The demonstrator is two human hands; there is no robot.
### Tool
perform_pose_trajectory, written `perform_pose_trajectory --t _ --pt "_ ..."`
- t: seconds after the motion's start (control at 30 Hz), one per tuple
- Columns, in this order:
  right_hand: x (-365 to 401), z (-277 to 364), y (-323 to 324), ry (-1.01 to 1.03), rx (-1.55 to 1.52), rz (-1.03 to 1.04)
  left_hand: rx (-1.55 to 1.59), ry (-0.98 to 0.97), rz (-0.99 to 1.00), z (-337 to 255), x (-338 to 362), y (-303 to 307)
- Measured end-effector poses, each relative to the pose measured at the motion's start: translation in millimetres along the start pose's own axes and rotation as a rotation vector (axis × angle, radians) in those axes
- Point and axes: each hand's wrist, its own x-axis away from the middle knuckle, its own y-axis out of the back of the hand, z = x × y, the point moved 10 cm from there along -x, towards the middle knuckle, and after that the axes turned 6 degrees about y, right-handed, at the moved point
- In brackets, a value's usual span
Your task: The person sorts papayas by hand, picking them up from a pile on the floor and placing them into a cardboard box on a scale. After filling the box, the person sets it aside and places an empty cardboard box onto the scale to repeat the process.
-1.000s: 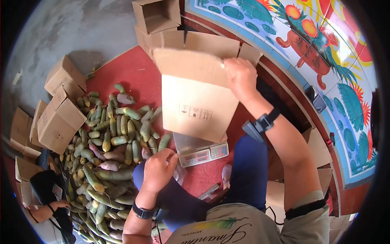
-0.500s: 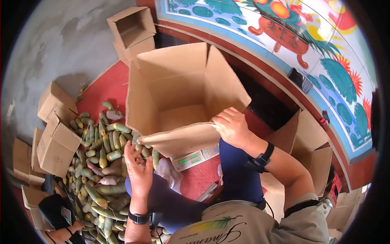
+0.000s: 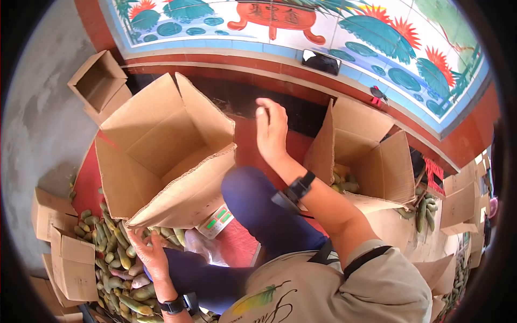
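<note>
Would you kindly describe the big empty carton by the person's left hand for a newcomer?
From the painted tile wall, come down the red floor to the person's knees. The carton stands just left of them, above the heap of green vegetables. It alone is large, open and empty, with a scale peeking from under it.

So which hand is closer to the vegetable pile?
Left. The left hand is at the edge of the pile, below the box; the right hand is raised well away, across the box.
</note>
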Motion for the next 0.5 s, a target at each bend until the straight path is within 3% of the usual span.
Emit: perform_pose_trajectory --t 0.07,0.17,0.2,0.27,0.3,0.37,0.43,0.5 --pt "19 -73 3 -0.234 0.080 -0.109 -0.014 -0.046 -0.022 7 -1 1" --pt "76 -170 5 -0.609 0.257 -0.063 0.001 -0.024 -0.005 10 0 0" --pt "86 -177 13 -0.614 0.264 -0.065 0.006 -0.006 0.003 13 0 0" --pt "125 -207 22 -0.858 0.491 0.144 -0.012 0.050 0.008 12 1 -1" --pt "145 -230 24 -0.869 0.493 0.145 -0.032 0.105 0.001 13 1 -1" --pt "216 -292 36 -1.224 0.523 0.117 -0.072 0.078 -0.011 14 -1 0" --pt "219 -284 49 -1.233 0.581 0.222 -0.013 -0.008 -0.018 24 -4 2" --pt "227 -282 54 -1.236 0.634 0.329 -0.005 0.057 0.061 14 -6 -4"
